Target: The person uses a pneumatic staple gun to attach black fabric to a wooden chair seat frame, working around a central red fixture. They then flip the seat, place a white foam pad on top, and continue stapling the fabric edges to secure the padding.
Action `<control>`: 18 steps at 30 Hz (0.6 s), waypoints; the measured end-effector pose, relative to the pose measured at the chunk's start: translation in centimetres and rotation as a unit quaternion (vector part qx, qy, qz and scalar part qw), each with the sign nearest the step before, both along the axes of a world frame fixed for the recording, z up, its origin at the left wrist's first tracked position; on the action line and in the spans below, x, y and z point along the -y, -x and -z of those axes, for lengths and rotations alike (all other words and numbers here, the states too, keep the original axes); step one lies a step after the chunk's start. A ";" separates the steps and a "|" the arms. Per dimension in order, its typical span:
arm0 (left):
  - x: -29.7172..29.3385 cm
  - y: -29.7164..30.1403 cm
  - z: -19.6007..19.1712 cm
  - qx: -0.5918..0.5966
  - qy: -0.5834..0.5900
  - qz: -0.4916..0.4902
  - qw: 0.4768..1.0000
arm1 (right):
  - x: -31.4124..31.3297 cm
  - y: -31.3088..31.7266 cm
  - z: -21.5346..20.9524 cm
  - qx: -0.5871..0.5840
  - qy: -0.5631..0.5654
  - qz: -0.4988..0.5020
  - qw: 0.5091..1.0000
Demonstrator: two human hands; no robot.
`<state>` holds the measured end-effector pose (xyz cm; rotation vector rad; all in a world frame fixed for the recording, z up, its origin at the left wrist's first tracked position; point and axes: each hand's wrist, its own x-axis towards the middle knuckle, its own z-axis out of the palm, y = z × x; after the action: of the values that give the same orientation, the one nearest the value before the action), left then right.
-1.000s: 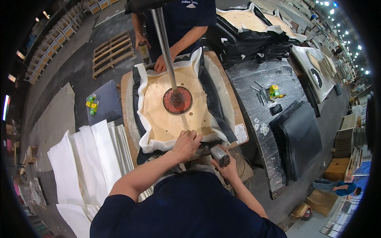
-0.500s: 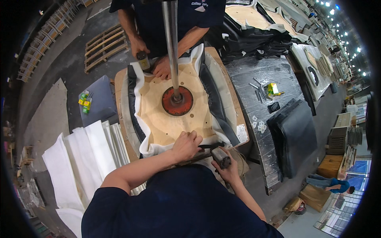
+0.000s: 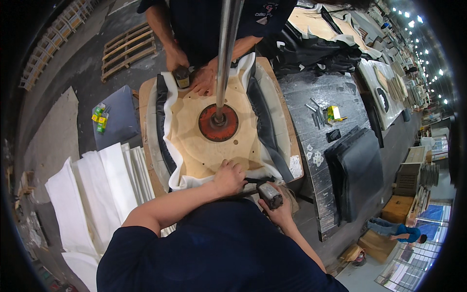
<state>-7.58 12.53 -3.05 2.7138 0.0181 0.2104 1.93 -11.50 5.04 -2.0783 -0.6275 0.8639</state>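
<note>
A pale wooden seat panel [image 3: 194,153] lies in front of me, edged with white padding [image 3: 170,117] and a black cover [image 3: 263,117]. A red disc [image 3: 208,130] on a metal rod [image 3: 227,53] bears down on its middle. At the near edge my left hand [image 3: 229,178] has its fingers closed on the black cover, partly hidden by the hand. My right hand [image 3: 280,210] grips a staple gun [image 3: 269,193], its nose against the near edge beside my left hand. Across from me, a co-worker's hand [image 3: 176,59] holds another staple gun [image 3: 181,78]; their other hand [image 3: 203,80] presses on the panel.
White padding sheets [image 3: 97,180] are stacked at the left, near a grey surface [image 3: 127,127] with small staple boxes [image 3: 100,118]. On the right, a table [image 3: 311,90] carries a box [image 3: 333,114], staple strips [image 3: 318,117] and black sheets [image 3: 357,165]. Further off are a pallet [image 3: 129,51] and a person [image 3: 407,232].
The view has shifted slightly. The co-worker's staple gun has tilted and come toward their other hand at the far edge. My two hands stay nearly in place at the near edge.
</note>
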 end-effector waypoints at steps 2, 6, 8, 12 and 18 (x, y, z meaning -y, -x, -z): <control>-0.3 -0.1 0.5 0.016 0.020 -0.007 1.000 | -0.2 -0.2 -0.4 0.033 -0.003 -0.019 0.999; -0.1 -0.4 0.9 0.001 0.059 -0.062 0.996 | -1.3 -0.7 -0.6 0.036 -0.061 -0.012 0.997; 0.0 -0.4 0.7 -0.019 0.080 -0.095 0.992 | -2.2 -1.7 -1.4 -0.104 0.017 0.015 0.994; 0.2 -0.4 0.6 -0.040 0.122 -0.127 0.984 | -5.6 -3.1 -2.3 -0.246 0.058 0.068 0.965; 0.4 -0.5 1.3 -0.005 0.165 -0.147 0.975 | -9.1 -3.1 -2.8 -0.183 0.074 0.046 0.979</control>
<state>-7.10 12.16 -4.37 2.3702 0.4216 0.2543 5.04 -2.41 7.85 -1.9863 -0.2739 1.2318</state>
